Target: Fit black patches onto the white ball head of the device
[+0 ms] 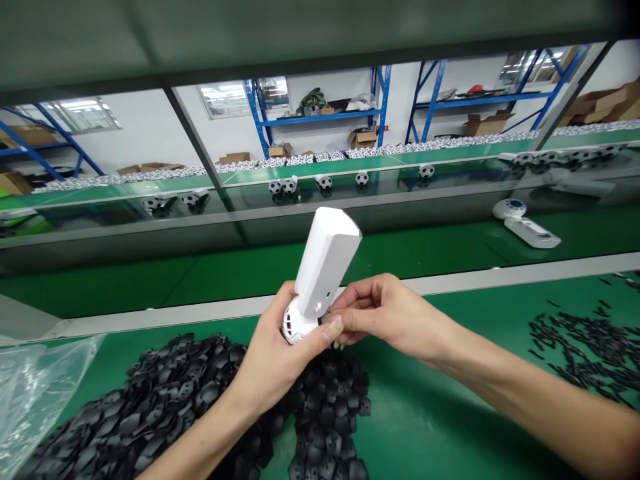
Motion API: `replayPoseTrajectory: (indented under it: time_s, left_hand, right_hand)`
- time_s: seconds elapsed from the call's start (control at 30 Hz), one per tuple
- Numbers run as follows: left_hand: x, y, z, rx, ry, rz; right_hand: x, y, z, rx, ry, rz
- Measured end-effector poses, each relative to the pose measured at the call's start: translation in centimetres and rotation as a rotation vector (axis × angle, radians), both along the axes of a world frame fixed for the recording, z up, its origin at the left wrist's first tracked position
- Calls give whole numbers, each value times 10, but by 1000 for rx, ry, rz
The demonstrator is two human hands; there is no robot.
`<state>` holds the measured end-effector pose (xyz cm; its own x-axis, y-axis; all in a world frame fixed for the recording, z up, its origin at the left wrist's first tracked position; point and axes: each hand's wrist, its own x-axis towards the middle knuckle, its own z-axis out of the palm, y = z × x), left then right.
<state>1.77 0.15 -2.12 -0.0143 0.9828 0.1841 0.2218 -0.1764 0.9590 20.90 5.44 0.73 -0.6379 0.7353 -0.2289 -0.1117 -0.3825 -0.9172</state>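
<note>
My left hand (273, 350) is wrapped around the round, slotted base of a white plastic device (327, 260). Its long, flat-sided body tilts up and to the right, with a small dark slot low on its face. Fingers of my right hand (373, 308) are pinched together against the device's lower right side, near the left thumb. Whatever sits between those fingertips is hidden. Just below both hands lies a heap of black curved plastic pieces (170, 393).
Small, thin black parts (595, 343) are scattered at the right. Clear plastic bag (45, 393) lies at left. Another white device (533, 227) rests on the green conveyor belt (240, 260). Beyond, football-patterned round pieces (325, 182) line a ledge. An overhead panel (300, 33) crosses the top.
</note>
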Motion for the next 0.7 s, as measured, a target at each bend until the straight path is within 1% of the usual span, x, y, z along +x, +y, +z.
replayPoseTrajectory:
  time_s: [0.1,0.17,0.27,0.37,0.43,0.53,0.57,0.63,0.7]
  left_hand:
    - [4,-2,-2,34,3,92]
    - [7,-4,-1,45,-1,129]
    - [6,-5,-1,28,-4,140]
    - [2,-2,-3,28,-52,140]
    - [-1,0,-5,25,-116,133]
    - [-3,3,-5,-23,-229,122]
    - [-4,3,-4,-39,-262,120]
    - [-3,4,-1,-58,-306,126]
    - [-3,4,2,-66,-333,137]
  right_hand:
    - [-1,-2,-4,-20,27,29]
    - [-1,-3,-6,-7,55,53]
    - [3,-4,-6,63,67,110]
    - [9,-5,-3,169,19,177]
    - [12,-4,-1,267,-55,162]
    - [13,2,-5,434,-258,74]
    - [13,5,-9,488,-345,84]
    - [12,9,-17,584,-505,161]
    - [11,11,-25,670,-612,225]
